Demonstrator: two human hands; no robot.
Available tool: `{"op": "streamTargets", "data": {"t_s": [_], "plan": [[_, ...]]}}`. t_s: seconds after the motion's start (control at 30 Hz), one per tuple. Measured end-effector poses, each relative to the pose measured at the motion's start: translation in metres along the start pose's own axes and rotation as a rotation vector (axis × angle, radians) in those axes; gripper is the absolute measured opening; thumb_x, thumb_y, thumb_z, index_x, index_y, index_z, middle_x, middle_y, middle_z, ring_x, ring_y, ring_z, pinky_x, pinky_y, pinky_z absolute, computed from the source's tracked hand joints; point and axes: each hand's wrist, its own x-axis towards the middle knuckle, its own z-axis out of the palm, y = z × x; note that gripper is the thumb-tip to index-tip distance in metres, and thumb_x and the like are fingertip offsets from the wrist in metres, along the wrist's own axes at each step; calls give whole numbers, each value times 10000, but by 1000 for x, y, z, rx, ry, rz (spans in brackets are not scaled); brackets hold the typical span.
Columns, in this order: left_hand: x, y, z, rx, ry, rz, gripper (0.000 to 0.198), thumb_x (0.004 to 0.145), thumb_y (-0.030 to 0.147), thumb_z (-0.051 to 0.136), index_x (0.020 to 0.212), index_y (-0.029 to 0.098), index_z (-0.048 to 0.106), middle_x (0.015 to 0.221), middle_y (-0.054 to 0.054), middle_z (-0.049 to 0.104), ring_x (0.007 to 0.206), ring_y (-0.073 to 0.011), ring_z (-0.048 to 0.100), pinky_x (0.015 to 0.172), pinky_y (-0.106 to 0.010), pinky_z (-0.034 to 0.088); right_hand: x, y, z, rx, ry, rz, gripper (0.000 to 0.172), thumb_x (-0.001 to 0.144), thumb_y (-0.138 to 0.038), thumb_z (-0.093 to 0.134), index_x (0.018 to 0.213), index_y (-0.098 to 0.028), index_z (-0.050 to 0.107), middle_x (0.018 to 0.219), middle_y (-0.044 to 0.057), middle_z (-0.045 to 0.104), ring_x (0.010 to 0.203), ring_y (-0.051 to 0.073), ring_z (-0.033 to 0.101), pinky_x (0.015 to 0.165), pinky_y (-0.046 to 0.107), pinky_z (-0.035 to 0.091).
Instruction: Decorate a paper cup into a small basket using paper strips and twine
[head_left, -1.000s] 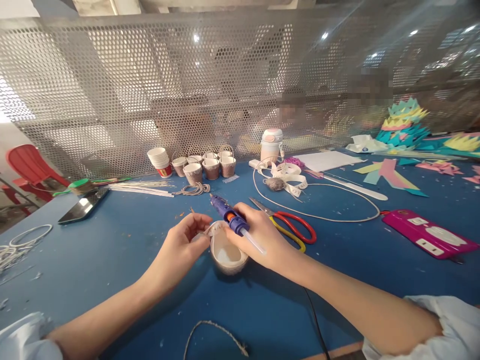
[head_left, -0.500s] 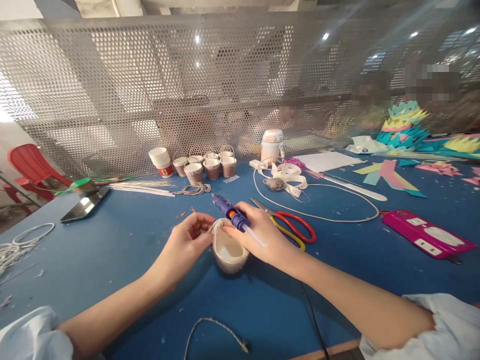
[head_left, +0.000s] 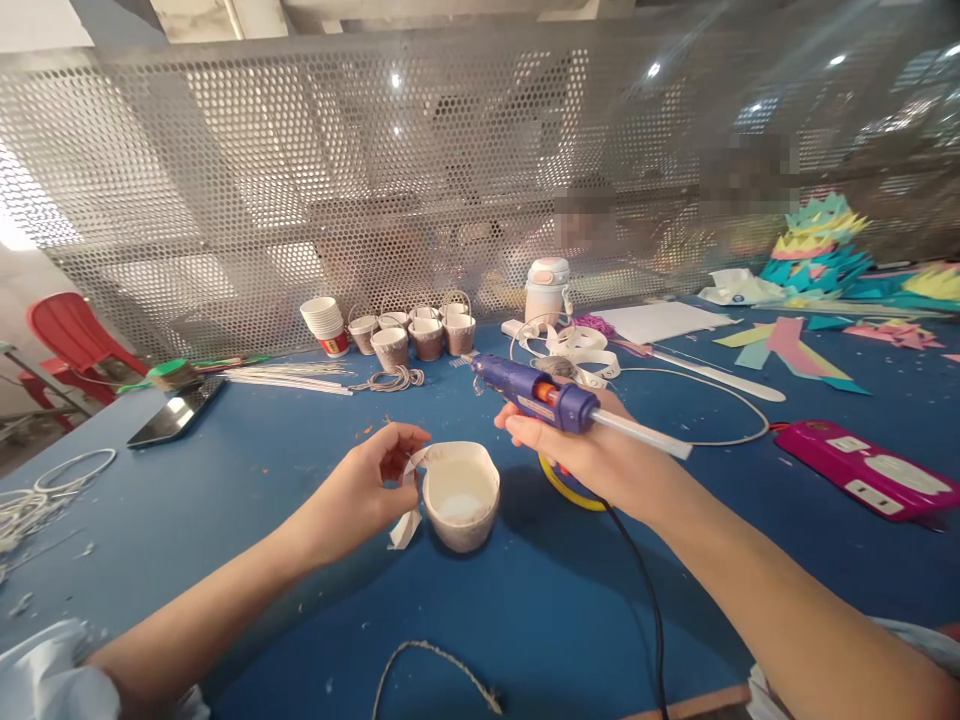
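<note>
**Glue gun aloft, paper cup pinned on the blue surface**

The blue surface (head_left: 225,480) spreads wide before me, with a perforated metal screen (head_left: 225,200) along its far edge and a cluster of small cups (head_left: 420,335) below it. My right grip (head_left: 592,455) is closed round the body of the purple glue gun (head_left: 536,398), which I hold clear above the surface. Its nozzle points away to my left, 1 clear glue stick (head_left: 645,437) juts from the back, and a black cord (head_left: 645,600) trails toward me. The gun looks rigid and light enough for 1 hand. I judge the body the only place to hold it, as the nozzle end is likely hot.

The white cup (head_left: 459,495) stands upright near the middle of the surface, just left of the gun and below it. I judge it thin-walled, nearly weightless, quick to slide and easy to crush, so light pressure at the rim or side wall suits it best.

My left grip (head_left: 367,490) is pinched shut, thumb against fingers, on a white paper strip (head_left: 409,500) at the cup's left rim. The strip is limp and creases readily.
</note>
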Motion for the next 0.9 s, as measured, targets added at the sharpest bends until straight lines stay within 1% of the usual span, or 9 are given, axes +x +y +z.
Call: {"op": "streamTargets", "data": {"t_s": [0.1, 0.2, 0.3, 0.5, 0.6, 0.67, 0.73, 0.8, 0.9], "plan": [[1, 0, -4, 47, -20, 22, 272, 651, 207, 693, 924, 205, 697, 790, -26, 686, 760, -183, 611, 698, -284, 488, -4, -1, -4, -19, -20, 2, 173, 842, -347, 567, 837, -197, 653, 759, 15, 674, 673, 172, 594, 595, 294, 433], [2, 3, -5, 93, -39, -1, 214, 730, 265, 645, 924, 203, 711, 783, -35, 693, 736, -185, 609, 660, -277, 484, -5, 5, -2, -26, -30, 14, 219, 855, -393, 557, 839, -195, 649, 787, 19, 689, 640, 163, 580, 593, 303, 434], [2, 11, -5, 123, -29, 5, 193, 782, 314, 608, 894, 195, 712, 802, -44, 694, 721, -179, 601, 641, -266, 473, -5, 12, -1, -11, -71, 26, 278, 870, -448, 543, 835, -192, 644, 776, 18, 697, 601, 152, 581, 599, 305, 448], [9, 25, 2, 145, -12, 58, 127, 762, 304, 626, 706, 202, 678, 731, -18, 665, 706, -166, 587, 638, -250, 443, -10, 5, -8, -49, -119, 59, 286, 882, -471, 537, 789, -213, 621, 674, -6, 678, 598, 151, 615, 597, 279, 457], [18, 26, 6, 116, -16, 79, 121, 745, 287, 630, 672, 198, 669, 844, -30, 675, 777, -175, 593, 686, -262, 441, -14, -1, -7, -88, -100, 58, 243, 864, -455, 561, 778, -229, 584, 612, -32, 634, 523, 134, 558, 525, 264, 424], [24, 25, 9, 70, -37, 46, 131, 724, 298, 643, 651, 192, 671, 931, -44, 686, 824, -187, 599, 709, -273, 442, -15, -2, -3, -130, -51, 47, 222, 848, -437, 573, 761, -233, 547, 600, -36, 604, 507, 132, 522, 493, 263, 396], [28, 25, 10, 28, -62, -2, 145, 709, 314, 652, 646, 186, 676, 955, -54, 699, 824, -192, 602, 708, -281, 439, -14, -1, 2, -169, -8, 48, 207, 839, -418, 569, 758, -235, 518, 609, -32, 587, 524, 139, 508, 493, 266, 385], [31, 25, 11, 8, -88, -35, 156, 709, 328, 649, 675, 181, 687, 904, -55, 705, 782, -185, 594, 682, -281, 428, -12, 3, 7, -174, -16, 55, 201, 836, -418, 565, 779, -235, 504, 629, -29, 583, 538, 141, 492, 503, 269, 380], [33, 25, 10, 10, -118, -68, 186, 722, 352, 634, 707, 173, 683, 750, -30, 667, 690, -164, 550, 625, -272, 393, -8, 11, 16, -162, -76, 44, 208, 803, -408, 604, 819, -229, 499, 699, -19, 583, 591, 142, 495, 534, 265, 383]]}}
